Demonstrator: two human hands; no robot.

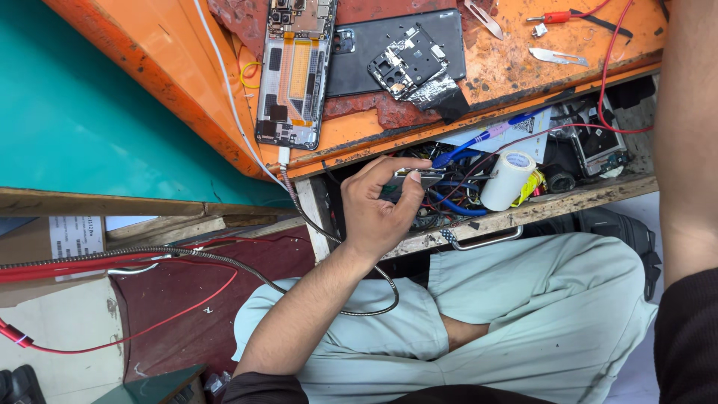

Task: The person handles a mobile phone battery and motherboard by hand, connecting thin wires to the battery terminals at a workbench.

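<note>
Tweezers (pixel 419 176) pinched in your left hand (pixel 378 209) over the drawer (pixel 523 213) (thin, stiff, springy steel, I'd say), so grip mid-shank; right hand's state can't be told.

The left hand (pixel 378 209) sits just left of the frame's centre, its bare forearm rising from the lower middle. Its fingers curl and the thumb presses against the fingertips in a closed pinching grip. The right forearm runs down the right edge of the frame; its hand is out of view.
</note>
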